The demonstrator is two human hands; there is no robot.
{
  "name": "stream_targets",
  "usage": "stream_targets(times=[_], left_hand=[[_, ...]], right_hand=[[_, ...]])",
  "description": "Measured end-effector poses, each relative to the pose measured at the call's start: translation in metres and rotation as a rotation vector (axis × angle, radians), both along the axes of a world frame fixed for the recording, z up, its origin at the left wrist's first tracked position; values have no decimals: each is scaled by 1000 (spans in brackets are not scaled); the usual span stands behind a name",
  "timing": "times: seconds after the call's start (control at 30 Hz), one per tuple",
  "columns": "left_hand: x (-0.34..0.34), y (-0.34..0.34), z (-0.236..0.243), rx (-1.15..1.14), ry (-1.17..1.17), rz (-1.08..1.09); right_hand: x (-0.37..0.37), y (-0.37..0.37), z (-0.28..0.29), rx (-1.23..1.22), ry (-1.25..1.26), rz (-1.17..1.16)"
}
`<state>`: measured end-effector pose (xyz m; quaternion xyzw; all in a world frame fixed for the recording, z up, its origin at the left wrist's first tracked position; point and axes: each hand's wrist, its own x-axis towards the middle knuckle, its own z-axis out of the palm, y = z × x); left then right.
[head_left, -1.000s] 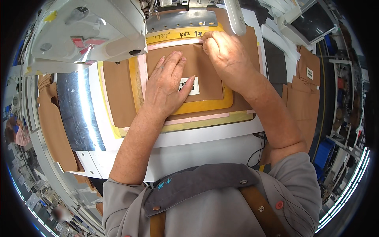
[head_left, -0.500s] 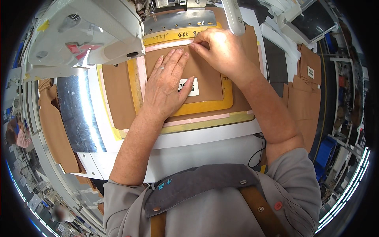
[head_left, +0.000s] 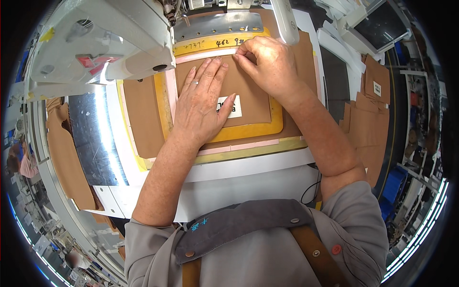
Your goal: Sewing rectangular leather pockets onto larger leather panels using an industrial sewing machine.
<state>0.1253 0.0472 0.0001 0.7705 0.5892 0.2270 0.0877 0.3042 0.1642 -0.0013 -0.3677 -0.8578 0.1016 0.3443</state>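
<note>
A brown fabric piece (head_left: 253,105) with a white printed label (head_left: 233,106) lies inside a yellow frame (head_left: 244,130). My left hand (head_left: 201,98) rests flat on the fabric, fingers extended, its thumb over the label's edge. A ring circles one of its fingers. At the far edge of the fabric, my right hand (head_left: 270,64) has its thumb and index finger brought together in a pinch beside a pale strip (head_left: 205,56). Whatever lies between those fingertips is hidden. Larger brown material (head_left: 143,115) spreads beneath the frame.
A white machine head (head_left: 100,52) overhangs the far left. Behind the frame sits a metal bar with holes (head_left: 220,26). Brown pieces are stacked at left (head_left: 71,153) and right (head_left: 366,129). A monitor (head_left: 375,26) stands far right; a cable (head_left: 311,191) hangs nearer.
My right hand has shifted very slightly to the right along the fabric's far edge, still pinched. My left hand stays flat in almost the same place.
</note>
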Motion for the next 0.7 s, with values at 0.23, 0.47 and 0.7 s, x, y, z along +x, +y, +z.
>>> stream_targets(times=[0.23, 0.47, 0.7], left_hand=[[2, -1, 0, -22, 47, 14], [4, -1, 4, -46, 147, 8], [8, -1, 5, -45, 176, 30]], right_hand=[[5, 0, 8, -18, -78, -57], [15, -1, 20, -52, -166, -114], [22, -4, 22, -49, -138, -150]])
